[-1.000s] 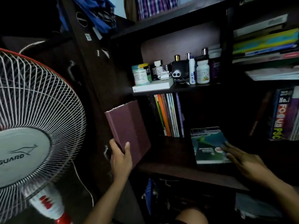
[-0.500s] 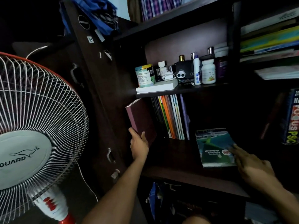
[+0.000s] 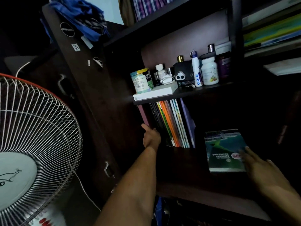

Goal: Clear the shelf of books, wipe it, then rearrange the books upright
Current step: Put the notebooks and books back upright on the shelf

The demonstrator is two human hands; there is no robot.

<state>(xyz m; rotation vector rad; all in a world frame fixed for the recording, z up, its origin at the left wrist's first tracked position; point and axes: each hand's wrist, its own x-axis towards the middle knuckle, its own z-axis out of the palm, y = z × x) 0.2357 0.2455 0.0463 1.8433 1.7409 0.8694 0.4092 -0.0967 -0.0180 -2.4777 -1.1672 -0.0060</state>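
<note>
A maroon book [image 3: 144, 115] stands upright at the far left of the dark wooden shelf [image 3: 187, 162], beside a row of upright thin books [image 3: 172, 123]. My left hand [image 3: 151, 137] is at the maroon book's lower edge, thumb against its spine. A green and blue book [image 3: 224, 150] lies flat on the right of the shelf. My right hand [image 3: 259, 167] rests on that book's right edge with its fingers spread flat, not gripping it.
A white pedestal fan [image 3: 32, 152] fills the left. The shelf above carries bottles, a tin [image 3: 141, 80] and a flat white box [image 3: 156, 93]. More books [image 3: 270, 31] lie stacked at the upper right. The cabinet's side panel [image 3: 91, 98] is close to my left arm.
My left hand has carried the maroon book from outside the cabinet into the shelf and stood it at the left end of the row. My right hand stayed on the flat book.
</note>
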